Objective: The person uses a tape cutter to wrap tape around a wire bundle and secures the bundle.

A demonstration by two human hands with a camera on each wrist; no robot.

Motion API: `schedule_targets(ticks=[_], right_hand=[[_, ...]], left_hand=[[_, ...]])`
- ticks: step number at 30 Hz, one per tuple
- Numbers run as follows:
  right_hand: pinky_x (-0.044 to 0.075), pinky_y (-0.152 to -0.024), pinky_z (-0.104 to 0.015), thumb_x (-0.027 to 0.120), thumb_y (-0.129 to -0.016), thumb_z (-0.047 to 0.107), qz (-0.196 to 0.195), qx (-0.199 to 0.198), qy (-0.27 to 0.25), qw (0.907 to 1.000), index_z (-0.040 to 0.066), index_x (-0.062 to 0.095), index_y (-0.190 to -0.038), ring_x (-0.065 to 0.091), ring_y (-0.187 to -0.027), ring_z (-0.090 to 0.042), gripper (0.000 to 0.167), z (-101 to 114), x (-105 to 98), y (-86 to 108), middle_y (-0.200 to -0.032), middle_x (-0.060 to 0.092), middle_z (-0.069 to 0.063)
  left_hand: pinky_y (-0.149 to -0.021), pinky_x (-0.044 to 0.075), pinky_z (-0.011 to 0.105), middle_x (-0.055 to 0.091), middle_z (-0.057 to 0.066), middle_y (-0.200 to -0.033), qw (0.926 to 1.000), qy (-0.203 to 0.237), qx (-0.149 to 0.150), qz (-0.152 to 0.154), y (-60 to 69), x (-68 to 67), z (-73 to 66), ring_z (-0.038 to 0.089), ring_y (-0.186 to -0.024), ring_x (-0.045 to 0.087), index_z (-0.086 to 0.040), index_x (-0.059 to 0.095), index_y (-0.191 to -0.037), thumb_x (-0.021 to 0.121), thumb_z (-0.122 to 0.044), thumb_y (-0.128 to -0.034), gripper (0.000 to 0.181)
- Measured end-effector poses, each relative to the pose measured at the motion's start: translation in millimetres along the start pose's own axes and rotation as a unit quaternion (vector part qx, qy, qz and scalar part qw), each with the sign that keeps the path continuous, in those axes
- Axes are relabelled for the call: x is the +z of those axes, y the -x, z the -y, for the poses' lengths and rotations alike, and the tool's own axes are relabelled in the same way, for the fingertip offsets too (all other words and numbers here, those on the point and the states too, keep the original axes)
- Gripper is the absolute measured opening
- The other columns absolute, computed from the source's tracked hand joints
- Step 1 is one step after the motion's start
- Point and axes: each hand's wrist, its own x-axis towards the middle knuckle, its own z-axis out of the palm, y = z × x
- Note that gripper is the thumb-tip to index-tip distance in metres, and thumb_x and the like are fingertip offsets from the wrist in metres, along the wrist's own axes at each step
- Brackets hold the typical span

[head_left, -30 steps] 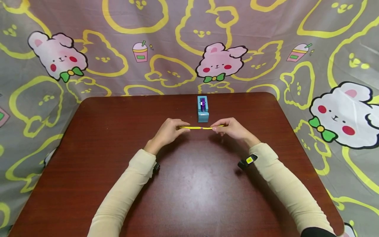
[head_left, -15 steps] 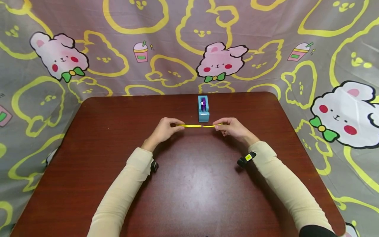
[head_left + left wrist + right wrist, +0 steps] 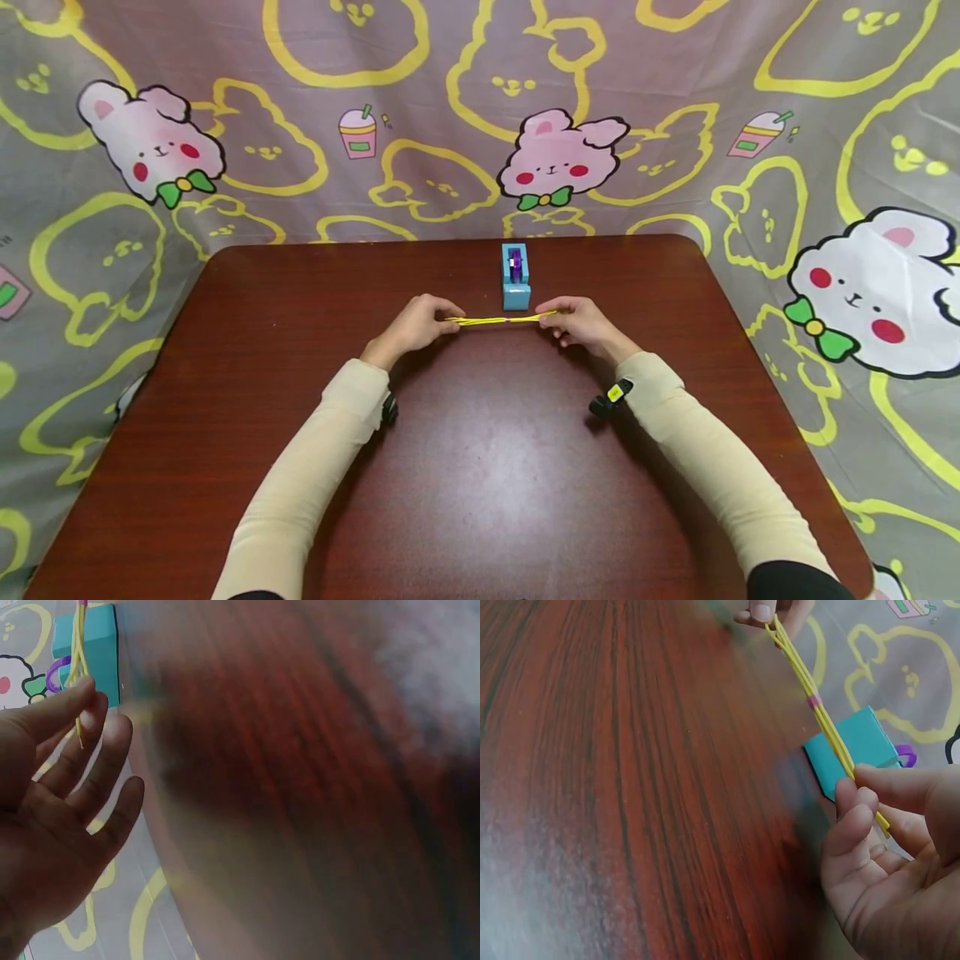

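A thin bundle of yellow cord (image 3: 483, 321) is stretched level between both hands above the table. A narrow purple band (image 3: 814, 700) wraps round its middle. My left hand (image 3: 422, 323) pinches the left end between thumb and fingertips; in the left wrist view, a loose cord tip pokes out below the fingers. At the other end, my right hand (image 3: 587, 323) pinches the bundle between thumb and fingers, with a short tail showing past them in the right wrist view. Just behind the bundle stands a blue tape dispenser (image 3: 516, 297) holding a purple tape roll (image 3: 515, 262).
The brown wooden table (image 3: 247, 375) has its far edge behind the dispenser. A patterned cloth curtain (image 3: 442, 92) with cartoon animals surrounds the back and sides. Both wrists carry small black cameras near the cuffs.
My left hand has slid left along the bundle, then back slightly, so more yellow cord shows between the hands. My right hand has shifted only a little. The dispenser has stayed put.
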Motion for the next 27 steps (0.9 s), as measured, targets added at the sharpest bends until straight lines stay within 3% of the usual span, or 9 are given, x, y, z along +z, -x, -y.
schedule_targets(ticks=[4, 11, 18, 27], right_hand=[[0.048, -0.053, -0.025, 0.066, -0.096, 0.004, -0.006, 0.012, 0.000, 0.9999, -0.005, 0.063, -0.126, 0.053, -0.063, -0.013, 0.032, -0.4, 1.1, -1.4, -0.090, 0.070, -0.008], [0.047, -0.052, -0.025, 0.065, -0.097, 0.004, -0.010, 0.017, 0.002, 0.9998, -0.004, 0.063, -0.126, 0.054, -0.062, -0.013, 0.031, -0.2, 2.5, -4.1, -0.091, 0.071, -0.010], [0.047, -0.050, -0.026, 0.067, -0.096, 0.003, -0.016, 0.022, 0.015, 0.9995, -0.004, 0.064, -0.124, 0.055, -0.060, -0.014, 0.030, 1.2, 3.2, -5.0, -0.091, 0.071, -0.013], [0.049, -0.049, -0.027, 0.070, -0.093, 0.005, -0.026, 0.008, 0.094, 0.9952, -0.001, 0.068, -0.119, 0.057, -0.059, -0.016, 0.027, 1.0, 3.4, -7.2, -0.082, 0.068, -0.008]], left_hand=[[-0.083, 0.050, 0.036, 0.074, 0.009, -0.103, 0.9999, -0.011, -0.004, 0.002, -3.5, -1.5, 1.8, 0.021, -0.093, 0.065, -0.004, 0.075, -0.113, 0.074, -0.004, -0.0907, 0.023], [-0.077, 0.048, 0.034, 0.071, 0.006, -0.088, 0.9990, -0.024, -0.037, -0.010, -6.3, -3.3, 4.7, 0.020, -0.083, 0.063, -0.004, 0.076, -0.104, 0.075, -0.006, -0.0893, 0.014], [-0.078, 0.049, 0.037, 0.072, 0.005, -0.088, 0.9975, -0.043, -0.055, -0.014, -5.7, -5.0, 4.7, 0.021, -0.083, 0.064, -0.007, 0.077, -0.096, 0.074, -0.008, -0.0910, 0.006], [-0.080, 0.048, 0.040, 0.073, 0.002, -0.089, 0.9946, -0.075, -0.067, -0.022, -7.6, -4.3, 5.7, 0.021, -0.086, 0.063, -0.010, 0.078, -0.091, 0.075, -0.013, -0.0911, 0.004]])
